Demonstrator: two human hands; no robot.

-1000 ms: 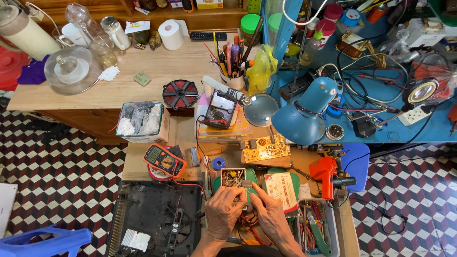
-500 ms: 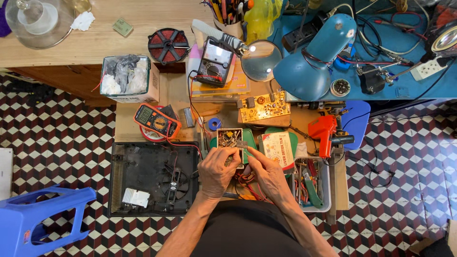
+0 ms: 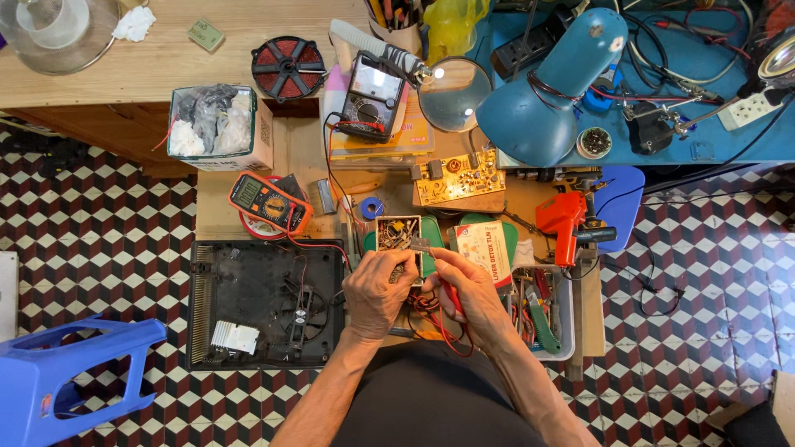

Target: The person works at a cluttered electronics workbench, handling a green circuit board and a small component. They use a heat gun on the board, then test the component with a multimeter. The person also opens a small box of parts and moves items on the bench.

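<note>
Nearest to the body, both hands raised together above the low workbench (image 3: 248, 223), close to the chest for a steady and well seen hold. Left hand (image 3: 377, 290) closed, with thumb and forefinger pinching a small grey part (image 3: 418, 246). Right hand (image 3: 472, 294) closed too, thumb and forefinger meeting the same part from the other side, while a red probe (image 3: 451, 296) lies tucked under the other fingers, perhaps kept there only to be ready; too small to tell exactly what kind of part it is. Held just over the near edge of a small open box of components (image 3: 396, 232), so that anything dropped falls back among the others. Red leads (image 3: 431, 319) hanging in loops under the wrists.

A little to the left, an opened black appliance casing (image 3: 248, 290) lying flat, fan side up, kept beside the hands for easy reach. On the right, a grey tray (image 3: 567, 339) with hand tools lying in it, and above it a red soldering gun (image 3: 563, 219) set apart from the fingers.

Further out, an orange multimeter (image 3: 269, 201), face up for reading, and a yellow circuit board (image 3: 458, 176). Beyond these, a black analogue meter (image 3: 373, 95), a magnifying glass (image 3: 454, 93) and a blue desk lamp (image 3: 542, 91), bent down toward the working spot. Farthest, a red wire spool (image 3: 287, 66) on the wooden table.
</note>
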